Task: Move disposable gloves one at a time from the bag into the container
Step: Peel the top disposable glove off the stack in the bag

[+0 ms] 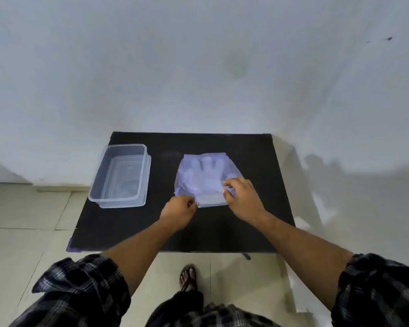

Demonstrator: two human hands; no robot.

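Observation:
A clear plastic bag [204, 178] lies flat on the black table [253, 227], right of centre, with thin see-through gloves [204, 165] showing inside, fingers pointing away from me. My left hand [178, 212] pinches the bag's near left corner. Over on the near right edge of the bag, my right hand [242, 197] pinches the plastic between thumb and fingers. A clear rectangular container [122, 174] without a lid stands at the table's left side, a hand's width from the bag; I cannot tell whether anything lies in it.
The small black table stands against a pale wall on a tiled floor. Its left front corner carries a strip of purple tape [72, 247]. My sandalled foot [188, 277] shows below the table's near edge.

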